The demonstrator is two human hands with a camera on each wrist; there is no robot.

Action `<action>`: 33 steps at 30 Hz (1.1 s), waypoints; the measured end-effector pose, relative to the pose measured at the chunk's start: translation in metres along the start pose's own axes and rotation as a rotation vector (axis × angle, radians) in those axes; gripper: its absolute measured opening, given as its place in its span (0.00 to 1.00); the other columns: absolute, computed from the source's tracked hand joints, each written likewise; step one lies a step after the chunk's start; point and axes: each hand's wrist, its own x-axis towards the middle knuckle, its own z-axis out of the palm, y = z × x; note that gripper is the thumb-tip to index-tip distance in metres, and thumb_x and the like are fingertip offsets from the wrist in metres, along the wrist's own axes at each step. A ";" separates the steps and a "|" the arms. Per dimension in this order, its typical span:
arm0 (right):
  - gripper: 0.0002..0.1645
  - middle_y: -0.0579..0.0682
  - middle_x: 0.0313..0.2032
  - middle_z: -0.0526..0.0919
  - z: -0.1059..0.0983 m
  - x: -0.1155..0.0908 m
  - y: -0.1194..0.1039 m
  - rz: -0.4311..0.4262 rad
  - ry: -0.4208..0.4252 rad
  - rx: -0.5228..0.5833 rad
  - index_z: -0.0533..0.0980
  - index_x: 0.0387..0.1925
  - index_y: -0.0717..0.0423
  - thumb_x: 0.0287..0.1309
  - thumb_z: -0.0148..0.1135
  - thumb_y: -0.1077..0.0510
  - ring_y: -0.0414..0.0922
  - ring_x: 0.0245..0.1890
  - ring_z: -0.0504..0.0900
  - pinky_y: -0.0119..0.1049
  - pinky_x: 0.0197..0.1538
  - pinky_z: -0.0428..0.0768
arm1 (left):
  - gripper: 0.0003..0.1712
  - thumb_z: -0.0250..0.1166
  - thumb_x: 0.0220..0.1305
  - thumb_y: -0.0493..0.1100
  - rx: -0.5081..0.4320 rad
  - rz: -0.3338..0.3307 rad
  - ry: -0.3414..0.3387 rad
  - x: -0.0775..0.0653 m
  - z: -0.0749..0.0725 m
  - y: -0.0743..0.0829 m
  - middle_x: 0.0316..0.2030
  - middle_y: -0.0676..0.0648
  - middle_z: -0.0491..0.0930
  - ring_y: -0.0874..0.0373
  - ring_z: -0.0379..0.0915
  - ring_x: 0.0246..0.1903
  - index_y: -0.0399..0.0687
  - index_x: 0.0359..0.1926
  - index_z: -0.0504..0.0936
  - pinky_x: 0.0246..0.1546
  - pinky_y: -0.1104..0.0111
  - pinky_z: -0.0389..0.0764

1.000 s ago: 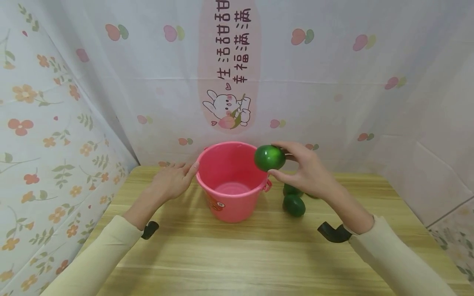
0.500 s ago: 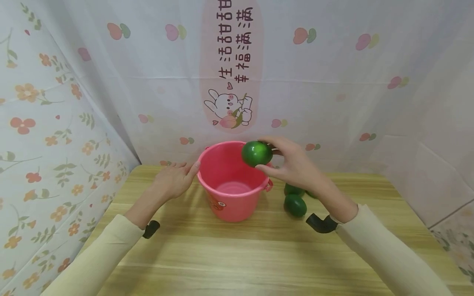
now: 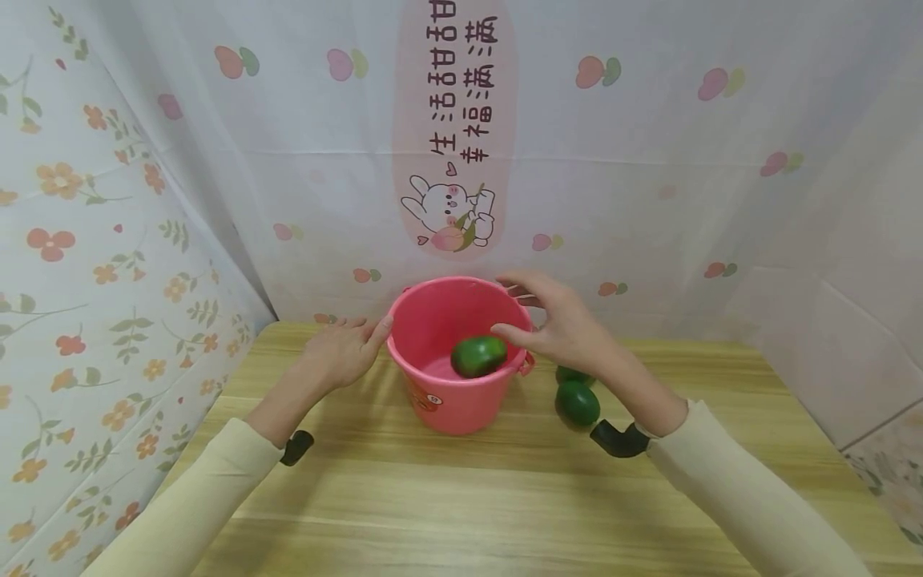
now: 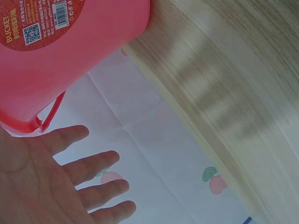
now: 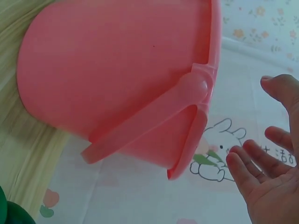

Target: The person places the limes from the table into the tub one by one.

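Observation:
A pink bucket (image 3: 454, 401) stands upright on the table. Inside its mouth is a glossy green oval fruit (image 3: 479, 357), below my right hand; I cannot tell whether it touches the bottom. My right hand (image 3: 566, 324) is over the bucket's right rim with thumb and fingers spread, holding nothing. In the right wrist view the fingers (image 5: 240, 172) are apart from the bucket wall. At the left rim, my left hand (image 3: 339, 353) rests its thumb against the bucket, its other fingers extended. The left wrist view shows those fingers (image 4: 93, 165) straight and spread.
More green fruits (image 3: 577, 403) lie on the wooden table (image 3: 447, 505) right of the bucket, partly behind my right forearm. The bucket's handle (image 5: 145, 121) hangs down its side. Printed white curtains (image 3: 317, 200) stand behind and to the left.
My right hand carried the green fruit leftward over the bucket and let it go; the fruit is now lower, inside the bucket. The left hand stays at the rim.

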 end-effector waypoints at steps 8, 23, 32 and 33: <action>0.42 0.51 0.61 0.76 -0.010 -0.012 0.009 0.049 0.013 -0.005 0.71 0.68 0.55 0.54 0.79 0.55 0.49 0.57 0.78 0.45 0.56 0.80 | 0.42 0.28 0.80 0.65 0.001 0.018 0.003 0.000 0.000 0.001 0.71 0.32 0.64 0.27 0.54 0.69 0.42 0.76 0.63 0.69 0.39 0.54; 0.34 0.59 0.57 0.79 -0.034 -0.062 0.052 0.087 0.072 -0.052 0.73 0.63 0.65 0.56 0.76 0.63 0.54 0.54 0.80 0.50 0.56 0.79 | 0.43 0.28 0.80 0.65 -0.010 0.004 -0.004 0.000 0.000 0.001 0.70 0.31 0.64 0.25 0.53 0.69 0.40 0.76 0.64 0.68 0.38 0.55; 0.33 0.59 0.56 0.79 -0.033 -0.093 0.073 0.150 0.004 -0.101 0.74 0.63 0.63 0.59 0.75 0.59 0.57 0.54 0.80 0.55 0.53 0.80 | 0.44 0.27 0.80 0.65 -0.004 0.016 0.012 0.000 0.001 0.001 0.69 0.32 0.66 0.28 0.56 0.69 0.38 0.74 0.67 0.66 0.38 0.58; 0.32 0.59 0.56 0.79 -0.032 -0.096 0.075 0.156 -0.002 -0.103 0.74 0.63 0.63 0.59 0.75 0.59 0.58 0.53 0.80 0.55 0.53 0.81 | 0.44 0.27 0.80 0.66 -0.006 0.017 0.013 0.000 0.001 0.002 0.69 0.32 0.66 0.29 0.57 0.69 0.38 0.74 0.67 0.66 0.38 0.58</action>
